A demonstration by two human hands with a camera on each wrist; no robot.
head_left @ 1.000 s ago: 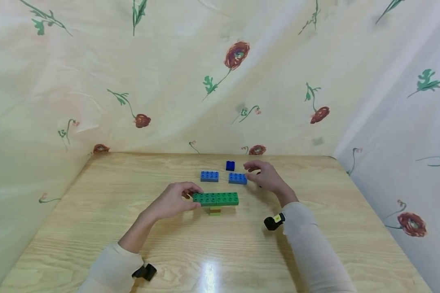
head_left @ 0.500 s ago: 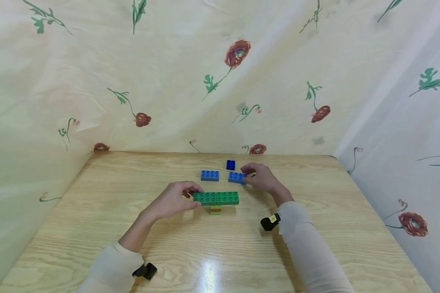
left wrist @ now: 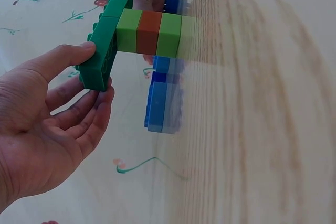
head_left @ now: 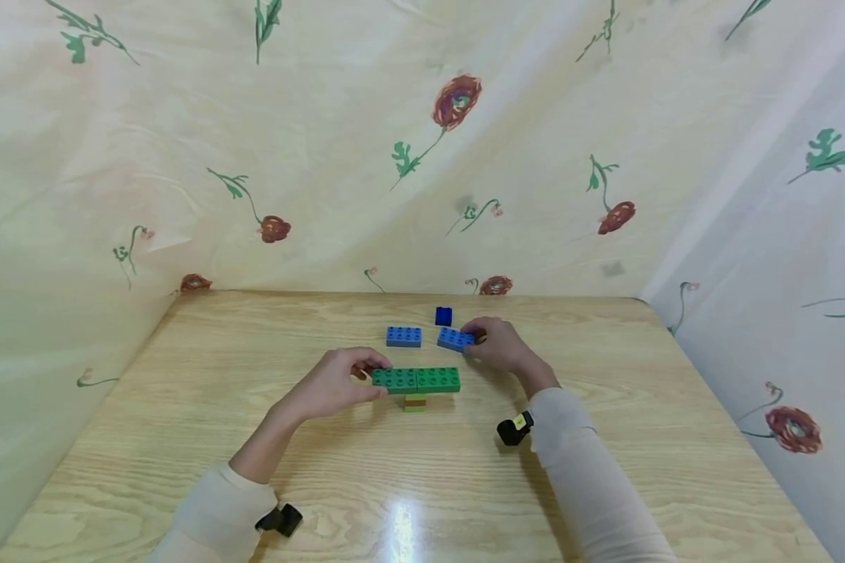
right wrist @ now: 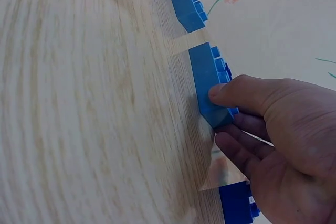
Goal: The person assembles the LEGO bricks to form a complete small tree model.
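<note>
My left hand (head_left: 338, 385) pinches the left end of a row of two green toy building bricks (left wrist: 107, 35), thumb in front and fingers behind. Under the middle of that row stands a short stack of lime green bricks (left wrist: 170, 35) with an orange brick (left wrist: 149, 32) between them. My right hand (head_left: 500, 344) grips the right end of a blue studded brick (right wrist: 207, 82) between thumb and fingers. This brick sits slightly turned on the table. Another blue brick (head_left: 404, 337) lies to its left.
Behind the blue bricks is a small dark blue brick (head_left: 444, 316). A second dark blue brick (right wrist: 235, 203) sits by the right hand, hidden in the head view. A flowered cloth (head_left: 324, 156) rises at the back edge of the wooden table (head_left: 366, 485).
My right hand has moved left onto the blue brick and taken hold of its right end, turning it slightly. My left hand keeps its hold on the green bricks.
</note>
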